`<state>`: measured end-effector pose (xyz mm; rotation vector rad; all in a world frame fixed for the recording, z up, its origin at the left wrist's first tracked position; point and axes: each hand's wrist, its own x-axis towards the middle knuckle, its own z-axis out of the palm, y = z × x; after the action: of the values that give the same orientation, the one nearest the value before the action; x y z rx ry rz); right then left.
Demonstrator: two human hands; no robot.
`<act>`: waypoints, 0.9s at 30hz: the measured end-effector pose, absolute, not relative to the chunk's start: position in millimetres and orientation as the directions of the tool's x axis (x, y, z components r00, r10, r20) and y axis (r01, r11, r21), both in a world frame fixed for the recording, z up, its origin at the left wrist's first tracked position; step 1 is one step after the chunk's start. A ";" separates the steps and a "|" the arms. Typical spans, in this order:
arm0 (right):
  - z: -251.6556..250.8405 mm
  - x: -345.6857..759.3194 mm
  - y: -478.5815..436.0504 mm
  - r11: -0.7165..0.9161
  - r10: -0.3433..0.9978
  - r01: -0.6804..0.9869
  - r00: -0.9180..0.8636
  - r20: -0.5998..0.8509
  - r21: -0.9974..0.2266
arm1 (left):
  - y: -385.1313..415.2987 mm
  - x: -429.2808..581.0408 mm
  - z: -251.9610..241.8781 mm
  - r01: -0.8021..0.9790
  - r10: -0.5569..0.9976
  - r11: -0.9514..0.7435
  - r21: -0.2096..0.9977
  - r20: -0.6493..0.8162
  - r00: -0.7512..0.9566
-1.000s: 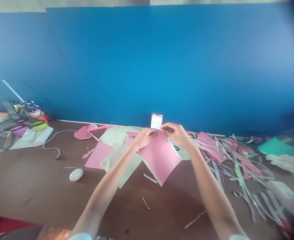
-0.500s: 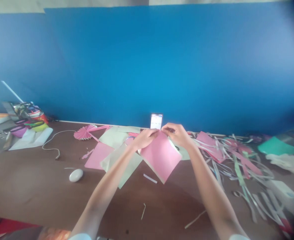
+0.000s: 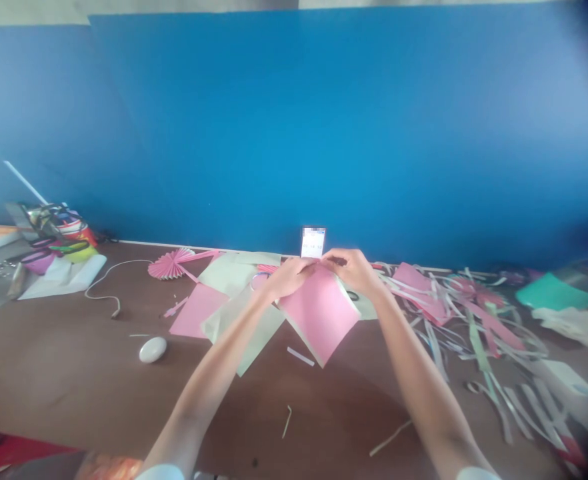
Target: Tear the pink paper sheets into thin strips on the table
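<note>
A pink sheet with pale edges (image 3: 321, 317) hangs by its top corner between my two hands, tilted like a diamond. My left hand (image 3: 291, 275) pinches that corner from the left. From the right, the closed fingers of my right hand (image 3: 348, 265) grip the same corner, almost touching the left fingertips. Just behind the hands stands a phone with a lit screen (image 3: 313, 243). Pale green paper (image 3: 254, 327) and a flat pink piece (image 3: 199, 311) lie beside my left forearm.
A pink pleated paper fan (image 3: 170, 265) and a white mouse (image 3: 153, 350) are on the left. Paper strips (image 3: 437, 347) are heaped at right, near a green sheet (image 3: 559, 291). A blue wall (image 3: 294, 133) rises behind the brown table (image 3: 89, 380).
The lower part of the pink sheet has swung slightly left. My right hand has shifted a little at the corner, while my left hand has stayed nearly still.
</note>
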<state>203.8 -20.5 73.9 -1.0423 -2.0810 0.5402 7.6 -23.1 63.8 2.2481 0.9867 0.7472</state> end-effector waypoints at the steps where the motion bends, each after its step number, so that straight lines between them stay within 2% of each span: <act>1: 73.7 204.1 -20.2 0.580 0.814 0.507 -0.391 0.429 -0.638 | -23.1 7.1 63.8 0.469 0.778 -0.564 0.680 0.247 0.577; 5: 72.5 205.7 -18.4 0.579 0.815 0.519 -0.378 0.439 -0.629 | -20.4 4.1 61.4 0.519 0.788 -0.546 0.658 0.192 0.585; 20: 73.4 209.1 -16.7 0.557 0.809 0.469 -0.494 0.319 -0.686 | -18.2 0.7 60.7 0.490 0.792 -0.539 0.685 0.214 0.572; 27: 69.2 206.3 -15.3 0.564 0.819 0.496 -0.442 0.367 -0.660 | -17.5 4.0 57.4 0.532 0.767 -0.581 0.616 0.195 0.611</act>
<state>206.3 -15.3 69.2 -1.0479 -2.1214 0.6141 4.0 -17.5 57.4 2.3306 1.0242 0.6156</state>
